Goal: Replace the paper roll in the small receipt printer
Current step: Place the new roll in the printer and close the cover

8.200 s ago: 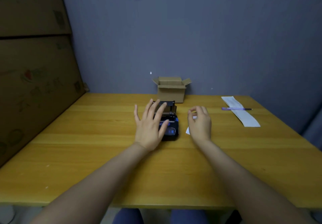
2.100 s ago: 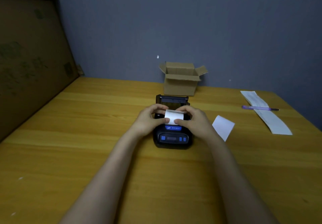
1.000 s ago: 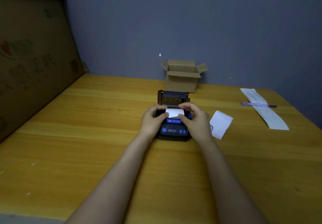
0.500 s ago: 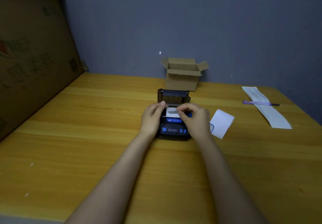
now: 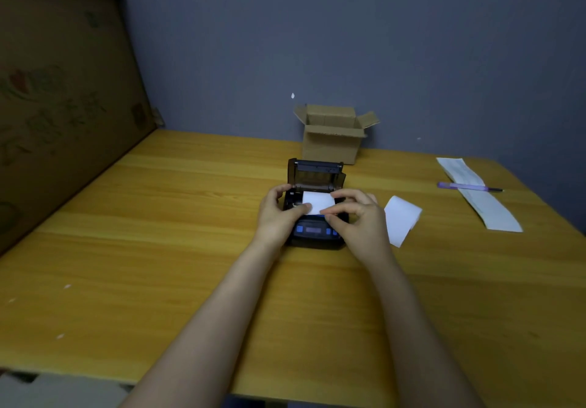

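Observation:
A small black receipt printer (image 5: 312, 236) with blue buttons sits mid-table, its lid (image 5: 315, 174) standing open at the back. White paper from the roll (image 5: 317, 203) lies across the open compartment and over the front edge. My left hand (image 5: 277, 214) grips the printer's left side, thumb pressing the paper's left edge. My right hand (image 5: 356, 217) pinches the paper's front right edge between thumb and forefinger. The roll's body is hidden by the paper and my fingers.
A loose white paper piece (image 5: 401, 219) lies just right of the printer. Behind it stands an open cardboard box (image 5: 333, 138). A long receipt strip (image 5: 478, 198) with a purple pen (image 5: 466, 187) across it lies far right. Large cardboard sheets (image 5: 63, 90) lean at left.
The white paper strip has been drawn further toward me over the printer's front. My left thumb has come down onto the paper's left edge. The lid stays open.

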